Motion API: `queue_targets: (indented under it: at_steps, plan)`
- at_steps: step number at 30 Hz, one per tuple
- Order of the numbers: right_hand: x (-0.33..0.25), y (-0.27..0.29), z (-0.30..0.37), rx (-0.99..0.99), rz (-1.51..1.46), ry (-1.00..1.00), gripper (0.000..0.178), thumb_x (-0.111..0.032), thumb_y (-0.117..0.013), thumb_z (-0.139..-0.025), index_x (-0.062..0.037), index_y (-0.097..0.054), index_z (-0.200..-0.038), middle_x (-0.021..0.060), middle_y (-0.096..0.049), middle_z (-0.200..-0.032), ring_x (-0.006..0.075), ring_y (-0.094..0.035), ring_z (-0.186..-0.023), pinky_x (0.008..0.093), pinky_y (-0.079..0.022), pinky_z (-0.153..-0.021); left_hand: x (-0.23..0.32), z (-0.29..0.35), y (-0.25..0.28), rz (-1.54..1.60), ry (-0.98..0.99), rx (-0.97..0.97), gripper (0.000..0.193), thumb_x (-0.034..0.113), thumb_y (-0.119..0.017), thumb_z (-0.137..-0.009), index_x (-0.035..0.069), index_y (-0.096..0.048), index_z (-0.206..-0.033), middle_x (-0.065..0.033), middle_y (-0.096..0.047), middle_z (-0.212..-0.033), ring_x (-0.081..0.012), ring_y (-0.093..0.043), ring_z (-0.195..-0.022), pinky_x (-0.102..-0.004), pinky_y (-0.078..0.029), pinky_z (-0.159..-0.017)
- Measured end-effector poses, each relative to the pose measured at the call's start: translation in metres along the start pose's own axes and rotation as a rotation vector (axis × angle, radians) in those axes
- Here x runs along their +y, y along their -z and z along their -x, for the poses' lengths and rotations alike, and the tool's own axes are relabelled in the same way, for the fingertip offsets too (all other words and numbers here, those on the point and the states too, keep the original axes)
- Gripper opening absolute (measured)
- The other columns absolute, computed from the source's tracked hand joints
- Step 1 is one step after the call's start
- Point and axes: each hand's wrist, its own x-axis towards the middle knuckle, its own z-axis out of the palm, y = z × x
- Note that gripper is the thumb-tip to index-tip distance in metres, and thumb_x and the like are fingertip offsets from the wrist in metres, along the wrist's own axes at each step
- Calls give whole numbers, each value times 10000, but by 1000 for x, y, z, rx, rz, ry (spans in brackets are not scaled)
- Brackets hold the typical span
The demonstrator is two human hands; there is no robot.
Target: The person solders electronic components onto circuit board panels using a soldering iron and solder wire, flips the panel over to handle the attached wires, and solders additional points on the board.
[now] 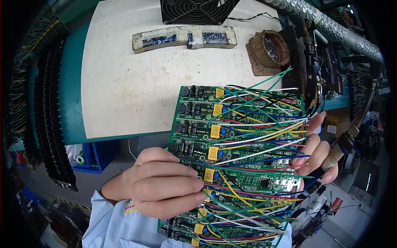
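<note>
A large green circuit board panel point(240, 140) is held up, tilted, in front of me. It carries repeated rows of yellow block parts, blue discs and black coils. Many loose wires point(264, 124) in green, white, yellow, red, blue and black run across it toward its right edge. My right hand point(316, 153) grips that right edge, fingers showing beside the wire ends. Over the left part of the panel, my left hand point(165, 182) has its fingers bent together. A dark green wire runs to its fingertips; whether they pinch it is hidden.
Beyond the panel is a pale board point(124, 91) on a green table. On it lie a black fan point(198, 10), a long block with blue boards point(184, 39) and a rusty round pot point(269, 49). A flexible metal duct point(331, 27) crosses upper right; a blue bin point(97, 159) sits below the table.
</note>
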Motion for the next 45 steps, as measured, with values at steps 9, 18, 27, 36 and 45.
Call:
queue_targets:
  at_steps: [9,18,27,36,45]
  plan:
    - [-1,6,0,-95,-5,7,356,-84,-708,-777,-254,-476,-987,-29,-531,-719,126,-581,-691,486,-116,-1137,-1,-5,3,18,-9,-130,106,113,-635,-803,118,-633,-909,-43,-661,-1001,-139,-574,-833,-305,-429,-787]
    - [-9,21,1,-96,29,-127,383,-87,-734,-753,-246,-466,-975,-16,-561,-742,158,-594,-699,521,-136,-1121,3,-12,-4,-200,-68,-222,149,108,-638,-798,111,-637,-947,-48,-666,-986,-131,-571,-793,-255,-455,-715]
    - [-7,31,-5,-315,85,-268,451,-111,-731,-728,-265,-491,-1077,1,-548,-802,156,-563,-794,510,-44,-1139,-1,-12,-2,-310,-170,-340,149,128,-675,-779,140,-631,-921,-65,-666,-958,-157,-608,-741,-256,-495,-626]
    - [-5,28,-3,-231,129,-236,432,-67,-730,-725,-224,-451,-1014,45,-556,-759,195,-584,-729,554,-193,-1085,-6,-12,-6,-406,-163,-339,149,97,-658,-789,90,-636,-937,-73,-655,-995,-149,-595,-787,-229,-477,-691]
    - [-12,22,-5,-236,218,-376,280,-128,-611,-841,-250,-501,-1068,36,-550,-771,189,-574,-789,539,-67,-1124,-8,-7,4,-308,-22,-375,184,83,-644,-784,56,-634,-966,-95,-633,-1028,-177,-584,-830,-284,-460,-750]
